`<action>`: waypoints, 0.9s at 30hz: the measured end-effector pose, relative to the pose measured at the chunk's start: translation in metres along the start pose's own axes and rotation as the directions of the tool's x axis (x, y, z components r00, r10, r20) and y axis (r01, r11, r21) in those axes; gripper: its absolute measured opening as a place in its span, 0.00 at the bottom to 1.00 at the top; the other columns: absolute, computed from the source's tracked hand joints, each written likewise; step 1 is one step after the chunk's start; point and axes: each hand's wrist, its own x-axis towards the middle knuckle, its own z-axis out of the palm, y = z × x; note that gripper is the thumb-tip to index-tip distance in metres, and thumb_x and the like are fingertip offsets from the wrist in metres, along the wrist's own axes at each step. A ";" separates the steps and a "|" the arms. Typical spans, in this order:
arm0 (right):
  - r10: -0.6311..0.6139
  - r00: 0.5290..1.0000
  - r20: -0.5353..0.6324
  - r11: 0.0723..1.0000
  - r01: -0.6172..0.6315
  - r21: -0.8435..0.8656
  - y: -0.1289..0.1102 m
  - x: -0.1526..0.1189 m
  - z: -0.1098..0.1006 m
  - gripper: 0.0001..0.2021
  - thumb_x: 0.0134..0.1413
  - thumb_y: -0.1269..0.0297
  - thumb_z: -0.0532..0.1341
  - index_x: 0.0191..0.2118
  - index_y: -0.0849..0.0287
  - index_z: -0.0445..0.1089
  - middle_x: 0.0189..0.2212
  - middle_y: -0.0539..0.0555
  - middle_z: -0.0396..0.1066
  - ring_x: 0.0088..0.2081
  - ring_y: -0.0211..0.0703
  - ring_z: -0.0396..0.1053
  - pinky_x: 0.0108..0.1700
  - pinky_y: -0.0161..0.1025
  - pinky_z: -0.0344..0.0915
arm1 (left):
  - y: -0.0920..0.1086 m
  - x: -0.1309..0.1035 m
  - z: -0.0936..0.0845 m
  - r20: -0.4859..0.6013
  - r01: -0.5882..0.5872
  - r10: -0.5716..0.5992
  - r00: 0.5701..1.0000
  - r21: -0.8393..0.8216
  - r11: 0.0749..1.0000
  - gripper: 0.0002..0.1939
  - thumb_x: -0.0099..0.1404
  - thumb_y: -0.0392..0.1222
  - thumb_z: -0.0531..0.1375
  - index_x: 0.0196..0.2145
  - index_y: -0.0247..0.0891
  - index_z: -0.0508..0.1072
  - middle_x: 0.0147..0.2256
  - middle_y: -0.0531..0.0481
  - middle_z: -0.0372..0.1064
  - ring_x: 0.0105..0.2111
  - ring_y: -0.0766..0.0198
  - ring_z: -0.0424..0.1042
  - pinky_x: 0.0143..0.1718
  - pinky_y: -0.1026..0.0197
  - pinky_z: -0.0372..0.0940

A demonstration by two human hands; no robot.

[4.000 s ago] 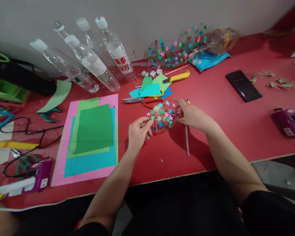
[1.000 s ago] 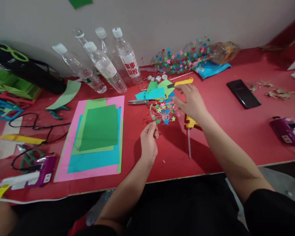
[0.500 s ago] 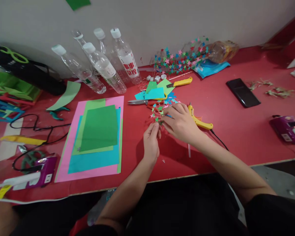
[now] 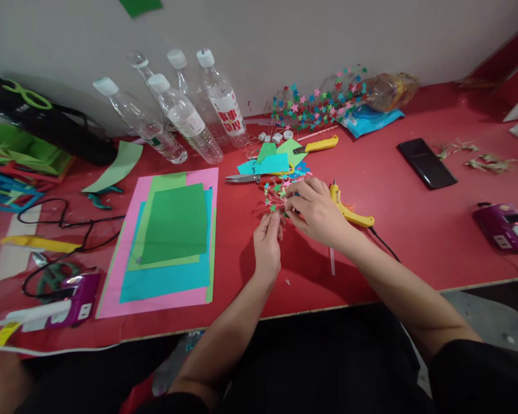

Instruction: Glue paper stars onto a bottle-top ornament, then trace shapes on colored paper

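My left hand (image 4: 267, 244) pinches the lower end of a small bunch of paper stars (image 4: 273, 207) on thin stems, between thumb and forefinger. The stars are green, pink and pale. My right hand (image 4: 315, 213) is curled at the same bunch from the right, its fingertips bent onto it; exactly what they grip is partly hidden. Just right of that hand lies a yellow glue gun (image 4: 354, 215) with a black cord. Behind the hands are scissors (image 4: 244, 179), turquoise paper scraps (image 4: 271, 164) and a yellow utility knife (image 4: 322, 145).
Stacked coloured paper (image 4: 175, 227) lies left on the red table (image 4: 237, 247). Several plastic bottles (image 4: 190, 123) stand by the wall. A star-covered piece (image 4: 315, 106) lies behind, a phone (image 4: 426, 163) to the right. Purple power sockets (image 4: 85, 296) sit left and right. Another person's arm shows lower left.
Both hands stay at the star bunch with only slight finger shifts. The whole view has moved very slightly.
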 end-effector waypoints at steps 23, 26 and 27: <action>0.049 0.999 0.005 0.996 -0.049 0.080 0.011 -0.001 -0.006 0.05 0.59 0.69 0.57 0.35 0.57 0.71 0.44 0.57 0.69 0.47 0.51 0.60 0.47 0.48 0.57 | 0.028 0.024 -0.026 0.354 -0.611 0.514 0.781 0.602 0.514 0.20 0.59 0.34 0.59 0.50 0.43 0.70 0.50 0.43 0.61 0.52 0.53 0.63 0.54 0.49 0.61; 0.047 0.999 0.003 0.994 -0.047 0.095 0.011 -0.001 -0.005 0.06 0.60 0.68 0.56 0.35 0.57 0.71 0.44 0.57 0.70 0.47 0.51 0.60 0.47 0.48 0.57 | 0.028 0.030 -0.025 0.422 -0.644 0.499 0.757 0.614 0.457 0.20 0.58 0.34 0.60 0.49 0.44 0.71 0.53 0.44 0.60 0.56 0.51 0.61 0.57 0.46 0.58; 0.046 0.999 0.002 0.994 -0.046 0.099 0.012 -0.002 -0.005 0.06 0.60 0.68 0.56 0.36 0.57 0.71 0.44 0.57 0.70 0.47 0.51 0.60 0.47 0.48 0.57 | 0.027 0.031 -0.024 0.417 -0.640 0.499 0.759 0.618 0.456 0.19 0.58 0.34 0.61 0.48 0.44 0.71 0.53 0.44 0.60 0.55 0.51 0.61 0.57 0.46 0.58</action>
